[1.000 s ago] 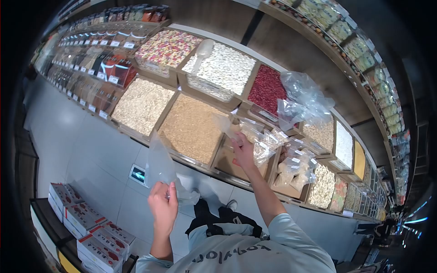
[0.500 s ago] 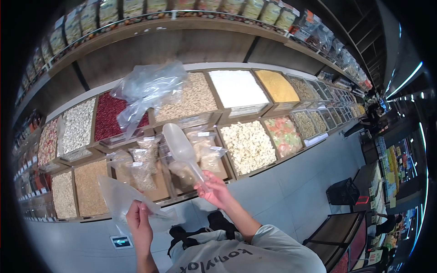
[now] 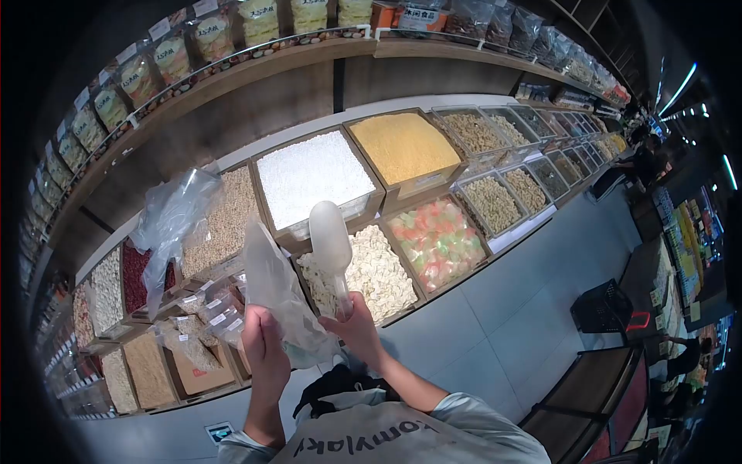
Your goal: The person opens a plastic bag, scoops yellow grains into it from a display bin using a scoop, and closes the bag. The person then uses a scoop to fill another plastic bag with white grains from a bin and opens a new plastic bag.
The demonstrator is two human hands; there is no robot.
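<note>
My left hand (image 3: pixel 265 346) is closed on a clear plastic bag (image 3: pixel 276 282), which hangs upright beside it. In my right hand (image 3: pixel 355 329) is a translucent plastic scoop (image 3: pixel 331 238), held by its handle with the bowl pointing up and away from me. The scoop's bowl shows no contents. Behind it lies a bin of pale, flaky white pieces (image 3: pixel 379 271), partly covered by the scoop and the bag. Just to the right is a bin of pink, green and white pieces (image 3: pixel 438 240). Farther back stand a bin of white grains (image 3: pixel 313 174) and one of yellow grains (image 3: pixel 406 147).
Loose plastic bags (image 3: pixel 174 220) lie over the bins at left, near small labelled packets (image 3: pixel 189 340). Packaged goods line the shelf (image 3: pixel 247 66) above. A black basket (image 3: pixel 603 305) stands on the floor at right. Another person (image 3: pixel 641 166) is farther down the aisle.
The view has shifted right along the bins. Both hands, with the bag and the scoop, are now in front of the pale flaky pieces and closer together.
</note>
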